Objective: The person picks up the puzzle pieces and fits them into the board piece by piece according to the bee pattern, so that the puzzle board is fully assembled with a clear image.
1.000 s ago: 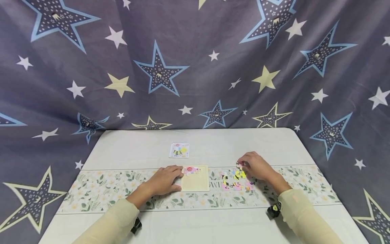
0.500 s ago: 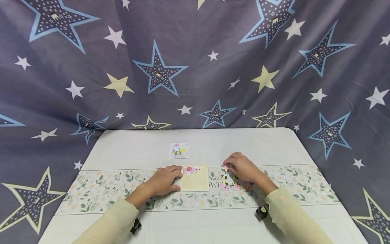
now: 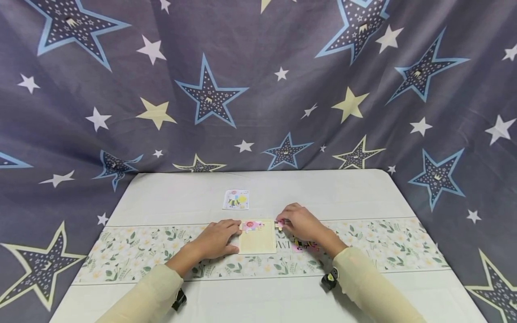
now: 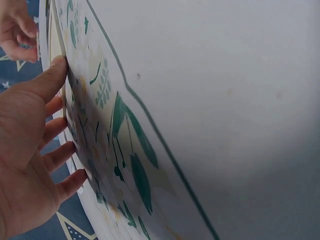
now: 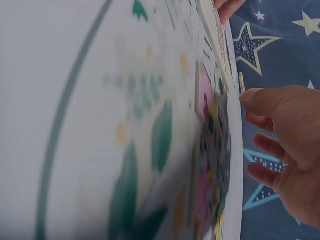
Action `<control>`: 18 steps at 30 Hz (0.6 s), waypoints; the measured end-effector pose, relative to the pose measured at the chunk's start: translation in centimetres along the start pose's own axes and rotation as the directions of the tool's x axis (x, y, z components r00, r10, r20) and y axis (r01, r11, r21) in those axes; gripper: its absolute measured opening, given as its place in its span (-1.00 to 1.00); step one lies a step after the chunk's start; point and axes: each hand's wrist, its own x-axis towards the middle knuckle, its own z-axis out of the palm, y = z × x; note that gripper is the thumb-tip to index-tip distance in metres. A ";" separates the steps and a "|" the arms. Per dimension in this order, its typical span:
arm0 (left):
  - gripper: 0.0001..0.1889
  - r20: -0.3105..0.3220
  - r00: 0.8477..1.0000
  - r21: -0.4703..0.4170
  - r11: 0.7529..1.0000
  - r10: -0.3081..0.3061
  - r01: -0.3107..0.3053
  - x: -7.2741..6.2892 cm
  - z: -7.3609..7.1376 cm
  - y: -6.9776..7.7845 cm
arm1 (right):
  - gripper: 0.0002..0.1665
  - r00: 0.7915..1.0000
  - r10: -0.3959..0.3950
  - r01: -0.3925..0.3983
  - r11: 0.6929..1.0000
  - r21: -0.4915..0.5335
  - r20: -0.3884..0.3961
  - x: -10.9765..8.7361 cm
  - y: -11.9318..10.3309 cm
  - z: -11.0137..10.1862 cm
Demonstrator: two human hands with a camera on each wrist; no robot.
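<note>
My right hand point(image 3: 302, 223) pinches a small pink jigsaw piece point(image 3: 279, 225) just at the right edge of a pale puzzle tray point(image 3: 257, 244). The piece is held between thumb and fingertips above the table, seen edge-on in the right wrist view. Along the tray's top left lie fitted pink pieces point(image 3: 253, 225) with a red round motif. My left hand point(image 3: 217, 238) rests at the tray's left side, its thumb point(image 4: 56, 75) touching the edge and its fingers spread. Several loose jigsaw pieces point(image 3: 298, 246) lie under my right forearm, partly hidden by it.
Behind the tray lies a square picture card point(image 3: 236, 200) with a bee on it. A floral runner point(image 3: 141, 251) crosses the white table point(image 3: 242, 296). A star-patterned curtain point(image 3: 258, 112) hangs behind the table's far edge.
My right hand has moved left from the loose pieces to the tray's right edge, carrying the pink jigsaw piece. The left hand has stayed at the tray.
</note>
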 end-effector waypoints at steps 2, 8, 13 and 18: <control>-0.42 -0.001 1.000 -0.001 1.000 -0.003 0.003 0.0 0.0 0.0 | -0.77 1.000 -0.007 0.007 1.000 0.000 0.005 0.4 -0.3 0.3; -0.43 0.007 1.000 0.008 1.000 -0.012 0.012 0.1 0.1 0.0 | -0.79 1.000 -0.015 0.015 1.000 0.013 0.015 1.4 -1.3 0.9; -0.43 0.009 1.000 0.002 1.000 -0.019 0.019 0.1 0.0 0.1 | -0.80 0.999 -0.016 0.017 1.000 -0.003 0.030 2.0 -2.0 1.2; -0.43 0.009 1.000 -0.001 1.000 -0.021 0.021 0.0 0.0 0.1 | -0.78 0.998 -0.001 0.002 1.000 -0.018 0.064 2.5 -2.4 1.5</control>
